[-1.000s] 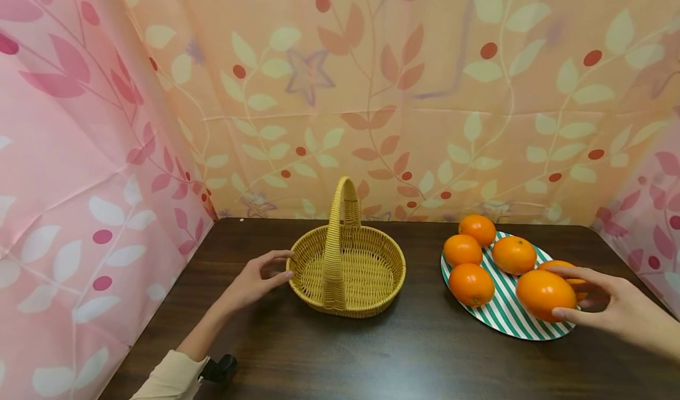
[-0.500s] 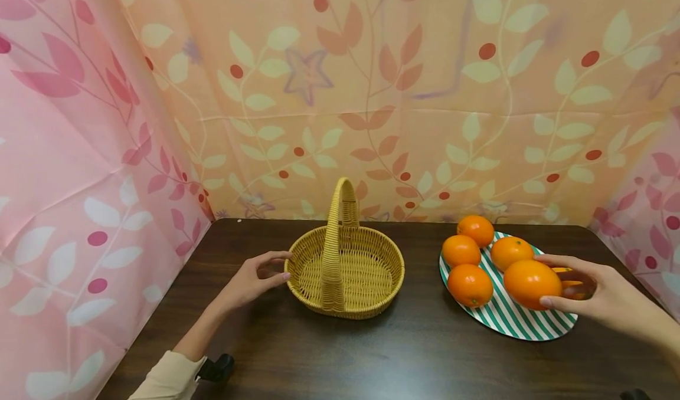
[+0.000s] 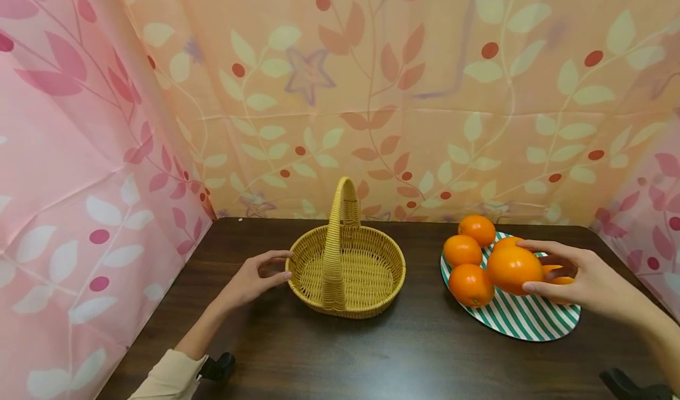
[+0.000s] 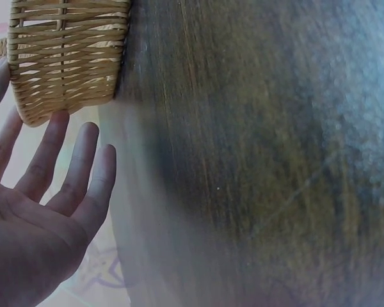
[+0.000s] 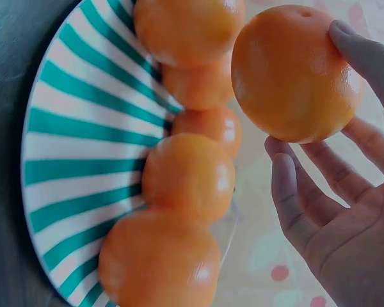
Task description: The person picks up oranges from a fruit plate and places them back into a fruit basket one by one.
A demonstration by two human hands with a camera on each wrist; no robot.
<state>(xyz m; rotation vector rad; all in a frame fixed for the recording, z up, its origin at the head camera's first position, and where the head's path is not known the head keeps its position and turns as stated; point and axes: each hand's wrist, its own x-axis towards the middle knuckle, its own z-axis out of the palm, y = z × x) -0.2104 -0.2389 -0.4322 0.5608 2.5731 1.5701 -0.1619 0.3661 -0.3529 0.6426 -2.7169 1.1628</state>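
Note:
My right hand grips an orange between thumb and fingers, holding it above a green-and-white striped plate. The right wrist view shows the held orange apart from the plate, with the other oranges beyond it. Several oranges rest on the plate, partly hidden behind the held one and the hand. My left hand touches the left rim of a yellow woven basket with its fingertips. In the left wrist view, that hand's fingers are extended beside the basket wall.
Basket and plate stand apart on a dark wooden table. The basket's tall handle arches over its bare woven bottom. A patterned cloth hangs along the back and sides.
My right hand has lifted the orange from the right part of the plate and moved it up and leftward. The left hand stays at the basket rim.

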